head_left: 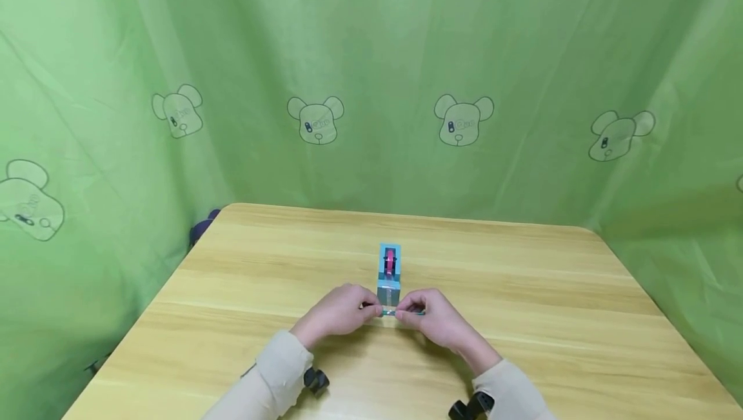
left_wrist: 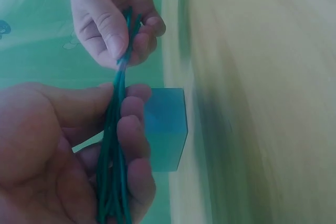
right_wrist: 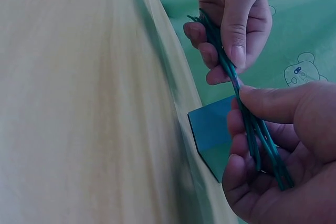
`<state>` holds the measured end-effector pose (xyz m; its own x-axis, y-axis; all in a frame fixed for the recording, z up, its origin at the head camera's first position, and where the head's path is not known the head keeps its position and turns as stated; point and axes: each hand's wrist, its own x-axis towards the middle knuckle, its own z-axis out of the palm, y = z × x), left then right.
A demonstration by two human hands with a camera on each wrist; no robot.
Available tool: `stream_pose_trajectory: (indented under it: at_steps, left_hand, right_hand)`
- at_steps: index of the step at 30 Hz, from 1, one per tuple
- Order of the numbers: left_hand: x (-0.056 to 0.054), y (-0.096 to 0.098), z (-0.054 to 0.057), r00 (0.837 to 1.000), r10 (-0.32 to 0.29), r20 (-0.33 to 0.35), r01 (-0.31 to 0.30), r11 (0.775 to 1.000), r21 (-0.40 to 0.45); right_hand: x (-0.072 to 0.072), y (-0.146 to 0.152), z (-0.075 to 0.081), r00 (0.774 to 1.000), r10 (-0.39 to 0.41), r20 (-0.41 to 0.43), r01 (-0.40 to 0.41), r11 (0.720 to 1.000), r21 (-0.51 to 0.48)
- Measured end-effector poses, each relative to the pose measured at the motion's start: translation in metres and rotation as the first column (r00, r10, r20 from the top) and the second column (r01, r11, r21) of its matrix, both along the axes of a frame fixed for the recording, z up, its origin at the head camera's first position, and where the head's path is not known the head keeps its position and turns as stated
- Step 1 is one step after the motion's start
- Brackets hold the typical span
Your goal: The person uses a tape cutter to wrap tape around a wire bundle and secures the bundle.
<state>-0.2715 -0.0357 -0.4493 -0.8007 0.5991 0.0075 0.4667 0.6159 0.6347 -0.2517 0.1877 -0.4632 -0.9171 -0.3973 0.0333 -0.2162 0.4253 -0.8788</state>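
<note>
Between my two hands lies a bundle of thin green wire-like strands (left_wrist: 111, 156), drawn close together at the middle and spread at the ends. My left hand (head_left: 348, 309) pinches it between thumb and fingers, its strands running across the palm in the left wrist view. Close beside, my right hand (head_left: 432, 318) pinches the other part with thumb and curled fingers. A pale, shiny band (right_wrist: 235, 81) shows on the strands in the short gap between the hands. Just beyond the fingers stands a blue tape dispenser (head_left: 389, 286) with a pink-cored roll (head_left: 390, 261).
The wooden table (head_left: 261, 246) stretches out around the hands. A green curtain (head_left: 383, 39) with printed bear heads hangs behind it and along both sides. Something dark purple (head_left: 203, 228) peeks out past the table's left edge.
</note>
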Motion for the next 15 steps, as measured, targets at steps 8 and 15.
stream_pose_trajectory:
  at_steps: [8,15]
  left_hand:
    - [-0.001,-0.001,-0.002,1.0,-0.003,-0.001,0.003,0.999,0.052]
    - [-0.004,-0.002,-0.006,1.0,0.015,-0.026,-0.013,0.997,0.077]
  right_hand:
    - [0.018,-0.007,0.03,1.0,0.005,0.001,-0.005,1.0,-0.022]
    - [0.003,-0.002,0.006,1.0,-0.013,0.023,0.013,1.0,-0.018]
